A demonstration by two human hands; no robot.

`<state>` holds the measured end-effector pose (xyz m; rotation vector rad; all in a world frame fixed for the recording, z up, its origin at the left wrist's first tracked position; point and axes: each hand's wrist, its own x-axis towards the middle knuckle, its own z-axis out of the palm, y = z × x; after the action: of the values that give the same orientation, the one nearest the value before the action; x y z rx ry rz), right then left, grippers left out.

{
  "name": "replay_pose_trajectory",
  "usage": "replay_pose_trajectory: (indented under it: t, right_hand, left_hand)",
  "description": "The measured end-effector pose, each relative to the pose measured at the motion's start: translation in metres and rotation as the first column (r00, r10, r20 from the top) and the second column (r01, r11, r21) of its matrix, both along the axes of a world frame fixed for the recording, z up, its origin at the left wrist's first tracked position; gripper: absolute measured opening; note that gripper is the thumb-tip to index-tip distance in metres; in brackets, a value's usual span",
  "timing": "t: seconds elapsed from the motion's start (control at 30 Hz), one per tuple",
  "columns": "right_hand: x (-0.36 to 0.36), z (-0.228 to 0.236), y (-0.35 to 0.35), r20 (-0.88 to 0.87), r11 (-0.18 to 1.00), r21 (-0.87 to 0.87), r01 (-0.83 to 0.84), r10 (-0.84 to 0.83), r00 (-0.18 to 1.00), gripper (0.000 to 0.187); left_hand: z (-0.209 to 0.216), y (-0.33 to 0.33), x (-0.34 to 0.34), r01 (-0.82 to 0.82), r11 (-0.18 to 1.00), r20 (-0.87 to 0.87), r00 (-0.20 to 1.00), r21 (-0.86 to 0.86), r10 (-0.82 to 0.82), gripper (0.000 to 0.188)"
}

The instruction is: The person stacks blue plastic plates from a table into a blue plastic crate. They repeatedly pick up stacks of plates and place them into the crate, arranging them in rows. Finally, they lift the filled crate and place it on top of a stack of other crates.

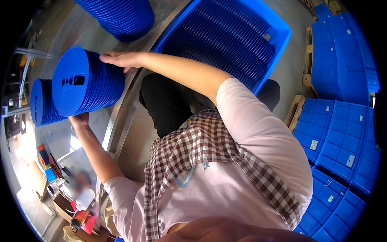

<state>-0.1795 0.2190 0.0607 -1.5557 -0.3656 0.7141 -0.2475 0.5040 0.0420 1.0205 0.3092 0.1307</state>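
A thick stack of round blue discs (71, 80) is in front of me on the left, tilted so its end face shows small dark cut-outs at the centre. My right hand (121, 59) rests along the stack's upper right edge, fingers stretched against the discs. At the stack's lower edge, my left hand (80, 119) supports it from below; its fingers are mostly hidden behind the discs. Just left of it is a smaller-looking stack of discs (37, 102), partly covered. Another blue disc stack (121, 20) stands farther away on the metal table (60, 38).
Right of the table, a blue crate (284, 36) holds packed rows of the same discs. Big blue boxes (314, 129) and wooden pallets (295, 111) line the right side. At lower left, assorted items surround a red piece (88, 224) and cardboard (62, 203).
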Motion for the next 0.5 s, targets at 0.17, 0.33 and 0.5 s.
replay_pose_trajectory:
  t: [0.17, 0.33, 0.5]
  right_hand:
    - [0.007, 0.029, 0.028, 0.431, 0.972, 0.092, 0.215, -0.233, 0.872, 0.075]
    - [0.0, 0.041, 0.038, 0.615, 0.911, 0.061, 0.407, -0.356, 0.704, 0.076]
    - [0.022, 0.039, 0.04, 0.44, 0.981, 0.179, 0.08, -0.153, 0.885, 0.07]
  left_hand:
    - [0.072, -0.011, -0.027, 0.006, 0.989, 0.021, 1.0, 0.15, -0.01, 0.104]
    - [0.094, -0.037, -0.023, -0.114, 0.949, -0.032, 0.991, 0.295, 0.129, 0.09]
    - [0.095, -0.027, -0.018, -0.036, 0.987, -0.12, 0.991, 0.156, 0.055, 0.075]
